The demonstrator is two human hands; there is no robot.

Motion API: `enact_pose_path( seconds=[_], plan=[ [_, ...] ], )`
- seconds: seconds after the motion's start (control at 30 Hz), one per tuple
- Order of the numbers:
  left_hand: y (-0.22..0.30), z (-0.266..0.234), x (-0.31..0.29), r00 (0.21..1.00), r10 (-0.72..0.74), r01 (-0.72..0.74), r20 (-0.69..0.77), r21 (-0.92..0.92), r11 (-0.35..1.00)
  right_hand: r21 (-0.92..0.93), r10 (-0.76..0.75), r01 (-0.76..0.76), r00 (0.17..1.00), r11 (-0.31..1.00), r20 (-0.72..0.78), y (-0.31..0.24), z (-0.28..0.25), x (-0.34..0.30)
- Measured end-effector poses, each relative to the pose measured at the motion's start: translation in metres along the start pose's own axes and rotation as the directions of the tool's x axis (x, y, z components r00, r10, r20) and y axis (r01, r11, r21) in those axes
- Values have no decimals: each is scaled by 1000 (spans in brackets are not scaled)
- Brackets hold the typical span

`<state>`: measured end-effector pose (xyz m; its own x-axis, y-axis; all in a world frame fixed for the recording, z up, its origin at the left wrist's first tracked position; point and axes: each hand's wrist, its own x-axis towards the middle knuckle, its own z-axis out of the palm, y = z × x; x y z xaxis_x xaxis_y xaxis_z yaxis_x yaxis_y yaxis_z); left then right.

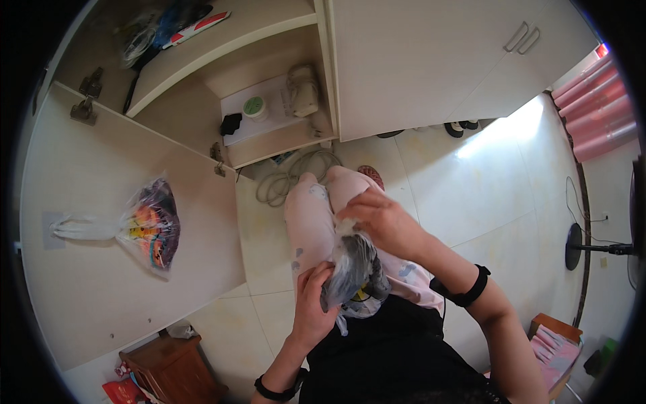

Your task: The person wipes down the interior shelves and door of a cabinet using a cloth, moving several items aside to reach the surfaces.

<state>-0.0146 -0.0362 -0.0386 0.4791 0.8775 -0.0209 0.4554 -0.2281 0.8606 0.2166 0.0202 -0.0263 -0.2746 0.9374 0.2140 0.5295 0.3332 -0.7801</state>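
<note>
On my lap rests a clear plastic bag [356, 259] with something dark grey inside that I cannot make out. My right hand [382, 219] is closed on the bag's gathered top, above my knees. Lower down, my left hand [314, 304] grips the bag's left side, with the fingers curled against it. A bit of yellow and more crumpled plastic show below the bag, near my waist. Pale pink trousers [309, 215] cover my legs under it.
An open cabinet ahead holds a white tub with a green lid [255, 108], a black cloth-like item [231, 124] and a beige case [304, 91]. From its open door [202, 269] hangs another filled plastic bag [153, 225]. A coiled cable [276, 188] lies on the floor.
</note>
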Motion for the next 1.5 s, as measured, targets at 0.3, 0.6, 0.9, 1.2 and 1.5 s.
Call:
enact_pose_path(
  seconds=[0.3,0.6,0.9,1.2,1.5],
  plan=[
    [-8,-11,5,989,114,-119,90,55,991,-159,43,-42,999,986,8,3,-17,-10],
    [-54,-27,5,920,-390,348,35,-527,775,188,-166,162,986,969,2,-7,45,-36],
    [-53,-31,8,906,-424,321,-9,-641,697,58,4,-25,943,998,332,-6,-27,-86],
    [-80,-36,53,756,-654,102,-3,-987,123,303,172,-208,975,930,143,-32,-15,-12],
    [-131,-50,137,720,-687,29,93,-994,-105,36,254,-276,922,960,293,24,26,117]
  ],
)
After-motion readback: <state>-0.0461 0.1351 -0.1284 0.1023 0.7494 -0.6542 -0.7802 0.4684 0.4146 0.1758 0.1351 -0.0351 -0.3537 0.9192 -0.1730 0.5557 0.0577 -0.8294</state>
